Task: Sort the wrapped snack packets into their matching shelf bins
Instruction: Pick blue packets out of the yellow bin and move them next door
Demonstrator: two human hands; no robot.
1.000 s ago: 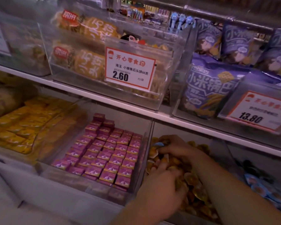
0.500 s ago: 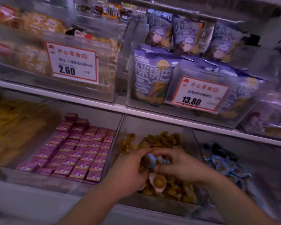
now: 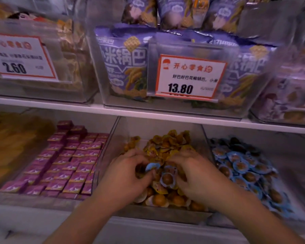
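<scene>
Both hands are inside the clear middle bin (image 3: 158,125) of yellow-wrapped round snack packets (image 3: 167,143). My left hand (image 3: 125,175) pinches a blue-wrapped packet (image 3: 152,166) at its fingertips. My right hand (image 3: 197,175) has its fingers curled around another blue-wrapped packet (image 3: 168,178) with a brown ball showing through. These two blue packets sit between the hands, above the yellow ones. To the right, a bin (image 3: 289,155) holds several blue-wrapped packets (image 3: 241,166) of the same kind.
Left of the middle bin lies a bin of purple square packets (image 3: 67,161), then one of orange packets (image 3: 12,138). The upper shelf (image 3: 148,112) carries clear bins of purple snack bags (image 3: 125,64) with price cards (image 3: 190,76) reading 13.80 and 2.60.
The view has swung right and closer, centring the middle bin. Both hands stayed in the yellow packets and now each holds a blue-wrapped packet lifted from among them.
</scene>
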